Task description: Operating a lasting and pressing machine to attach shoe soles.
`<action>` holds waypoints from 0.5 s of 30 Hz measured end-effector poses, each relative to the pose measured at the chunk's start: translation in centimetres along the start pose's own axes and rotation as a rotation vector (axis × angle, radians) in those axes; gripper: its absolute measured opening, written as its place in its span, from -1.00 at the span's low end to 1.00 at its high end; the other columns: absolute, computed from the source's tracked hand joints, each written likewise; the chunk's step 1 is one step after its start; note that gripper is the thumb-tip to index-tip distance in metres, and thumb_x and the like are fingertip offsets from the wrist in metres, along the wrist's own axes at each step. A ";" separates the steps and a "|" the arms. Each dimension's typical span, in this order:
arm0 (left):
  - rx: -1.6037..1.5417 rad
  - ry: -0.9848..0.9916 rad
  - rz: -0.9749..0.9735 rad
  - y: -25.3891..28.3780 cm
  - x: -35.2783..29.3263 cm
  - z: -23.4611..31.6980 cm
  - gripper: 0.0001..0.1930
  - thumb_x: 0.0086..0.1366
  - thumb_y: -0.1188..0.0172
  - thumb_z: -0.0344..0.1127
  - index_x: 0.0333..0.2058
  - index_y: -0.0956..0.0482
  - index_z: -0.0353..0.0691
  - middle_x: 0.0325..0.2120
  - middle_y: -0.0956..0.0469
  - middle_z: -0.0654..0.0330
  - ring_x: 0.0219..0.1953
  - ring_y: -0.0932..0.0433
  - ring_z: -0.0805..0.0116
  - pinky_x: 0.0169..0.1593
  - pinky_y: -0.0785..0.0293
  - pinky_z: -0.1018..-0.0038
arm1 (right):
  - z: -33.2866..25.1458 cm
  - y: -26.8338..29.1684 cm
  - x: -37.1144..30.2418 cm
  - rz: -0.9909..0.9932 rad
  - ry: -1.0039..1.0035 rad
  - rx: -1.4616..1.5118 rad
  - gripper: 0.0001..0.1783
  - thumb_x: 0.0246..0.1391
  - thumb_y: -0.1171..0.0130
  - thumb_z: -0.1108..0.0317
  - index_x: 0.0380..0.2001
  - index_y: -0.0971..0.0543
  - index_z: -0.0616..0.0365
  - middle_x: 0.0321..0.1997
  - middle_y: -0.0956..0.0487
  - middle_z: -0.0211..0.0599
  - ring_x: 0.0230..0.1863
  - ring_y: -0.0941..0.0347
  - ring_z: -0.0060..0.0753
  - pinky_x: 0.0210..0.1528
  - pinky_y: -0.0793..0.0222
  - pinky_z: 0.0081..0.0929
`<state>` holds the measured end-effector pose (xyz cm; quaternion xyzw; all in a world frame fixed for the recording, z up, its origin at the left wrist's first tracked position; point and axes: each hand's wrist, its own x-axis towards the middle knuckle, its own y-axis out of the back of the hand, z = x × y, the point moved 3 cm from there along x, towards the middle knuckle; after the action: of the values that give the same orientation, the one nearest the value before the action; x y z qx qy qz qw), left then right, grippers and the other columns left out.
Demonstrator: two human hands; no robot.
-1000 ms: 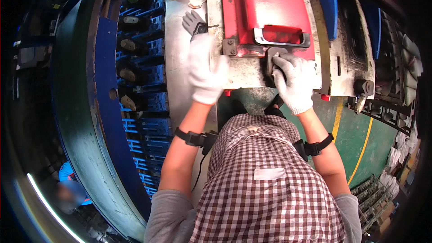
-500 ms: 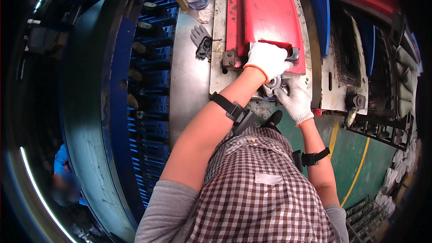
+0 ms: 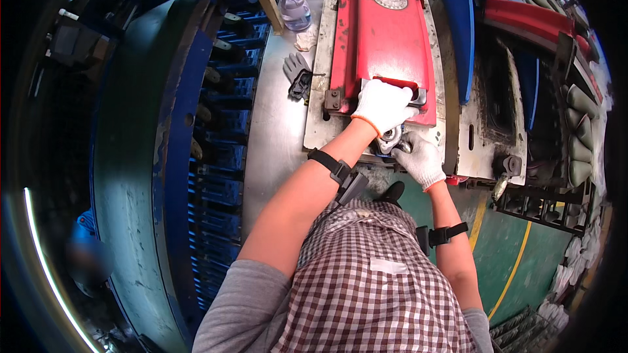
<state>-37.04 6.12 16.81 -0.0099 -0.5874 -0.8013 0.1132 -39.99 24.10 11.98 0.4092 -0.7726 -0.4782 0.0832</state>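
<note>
A red mold-like cover with an oval metal plate lies on a pale metal base plate. My left hand, in a white knit glove with an orange cuff, grips the cover's near edge at a cut-out, its fingertips partly hidden there. A dark metal bracket sits beside those fingers. Just below, a round silver metal fitting sticks out from the near end. My right hand, also in a white glove, has its fingers curled against the fitting's right side; the exact grip is partly hidden.
A grey glove and a lavender-lidded bottle rest on the steel table at left. Blue racking runs farther left. On the right stand a blue panel and another metal plate. A person is at far left.
The view has shifted, so the red cover sits slightly lower. My left hand keeps its hold on the edge. The right hand's fingers have curled in more at the fitting.
</note>
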 end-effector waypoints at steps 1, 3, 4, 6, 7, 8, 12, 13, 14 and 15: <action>-0.001 0.007 0.005 0.0 0.0 0.0 -0.58 0.24 -0.25 0.20 -0.33 -0.64 -0.08 -0.53 -0.69 0.11 -0.42 -0.72 0.07 -0.19 -0.59 0.12 | 0.0 0.0 -0.1 0.007 -0.003 0.022 -0.49 -0.04 -0.44 -0.03 -0.11 -0.67 0.07 -0.27 -0.72 -0.07 -0.19 -0.70 0.01 -0.07 -0.58 -0.16; 0.000 0.000 0.014 0.0 0.1 0.0 -0.58 0.24 -0.25 0.19 -0.33 -0.64 -0.08 -0.53 -0.69 0.11 -0.42 -0.72 0.08 -0.18 -0.59 0.12 | -0.1 0.1 -0.2 0.016 -0.003 0.041 -0.49 -0.05 -0.44 -0.04 -0.12 -0.67 0.07 -0.27 -0.72 -0.07 -0.19 -0.70 0.00 -0.07 -0.58 -0.16; 0.001 -0.006 0.018 0.0 0.1 0.0 -0.58 0.24 -0.25 0.19 -0.32 -0.64 -0.07 -0.53 -0.69 0.11 -0.42 -0.72 0.09 -0.18 -0.59 0.12 | -0.2 0.2 -0.2 0.019 -0.007 0.040 -0.49 -0.04 -0.44 -0.04 -0.13 -0.67 0.08 -0.27 -0.72 -0.06 -0.20 -0.70 0.00 -0.06 -0.58 -0.16; -0.004 -0.006 0.012 0.0 0.1 0.1 -0.58 0.24 -0.25 0.19 -0.32 -0.64 -0.07 -0.53 -0.69 0.12 -0.42 -0.72 0.09 -0.17 -0.59 0.12 | -0.2 0.2 -0.3 0.023 -0.009 0.038 -0.49 -0.04 -0.43 -0.03 -0.13 -0.67 0.08 -0.27 -0.72 -0.05 -0.20 -0.70 0.00 -0.06 -0.58 -0.16; -0.010 -0.005 0.001 0.0 0.1 0.1 -0.59 0.23 -0.25 0.19 -0.32 -0.64 -0.07 -0.53 -0.69 0.12 -0.42 -0.72 0.10 -0.16 -0.59 0.13 | -0.1 0.2 -0.3 0.032 -0.009 0.038 -0.49 -0.05 -0.44 -0.04 -0.13 -0.67 0.09 -0.28 -0.72 -0.04 -0.20 -0.70 0.01 -0.06 -0.58 -0.16; -0.011 -0.005 0.004 0.0 0.1 0.2 -0.59 0.23 -0.25 0.19 -0.32 -0.64 -0.07 -0.53 -0.69 0.12 -0.42 -0.72 0.10 -0.16 -0.59 0.13 | 0.0 0.1 -0.3 0.041 -0.009 0.039 -0.49 -0.05 -0.44 -0.04 -0.12 -0.67 0.09 -0.28 -0.72 -0.02 -0.20 -0.70 0.01 -0.06 -0.58 -0.16; 0.015 0.010 0.029 -0.3 0.0 0.1 -0.61 0.22 -0.27 0.16 -0.33 -0.63 -0.06 -0.53 -0.70 0.14 -0.43 -0.72 0.11 -0.16 -0.59 0.13 | 0.0 0.0 -0.4 0.097 0.024 0.033 -0.49 -0.05 -0.44 -0.02 -0.12 -0.68 0.09 -0.29 -0.73 -0.02 -0.21 -0.71 0.02 -0.07 -0.59 -0.15; 0.022 0.008 0.045 -0.4 0.0 0.1 -0.62 0.21 -0.27 0.16 -0.34 -0.63 -0.06 -0.53 -0.70 0.14 -0.42 -0.72 0.11 -0.17 -0.58 0.13 | 0.0 0.0 -0.4 0.089 0.018 0.016 -0.49 -0.05 -0.45 -0.02 -0.12 -0.67 0.09 -0.28 -0.73 -0.02 -0.21 -0.71 0.02 -0.07 -0.59 -0.16; 0.023 0.012 0.049 -0.5 0.0 0.1 -0.62 0.21 -0.27 0.16 -0.34 -0.63 -0.06 -0.53 -0.70 0.14 -0.42 -0.72 0.11 -0.17 -0.58 0.13 | 0.0 0.0 -0.4 0.081 0.012 -0.001 -0.49 -0.04 -0.45 -0.01 -0.11 -0.67 0.09 -0.28 -0.73 -0.02 -0.20 -0.71 0.02 -0.07 -0.59 -0.16; 0.029 0.009 0.057 -0.6 0.1 0.1 -0.63 0.20 -0.28 0.15 -0.35 -0.63 -0.05 -0.54 -0.70 0.14 -0.43 -0.72 0.12 -0.17 -0.58 0.14 | 0.0 0.0 -0.4 0.079 0.014 -0.003 -0.49 -0.04 -0.45 -0.01 -0.11 -0.67 0.09 -0.28 -0.73 -0.02 -0.20 -0.71 0.02 -0.07 -0.59 -0.16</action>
<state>-37.23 6.35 16.32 -0.0216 -0.5981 -0.7890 0.1387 -39.76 24.35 12.06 0.3818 -0.7869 -0.4726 0.1081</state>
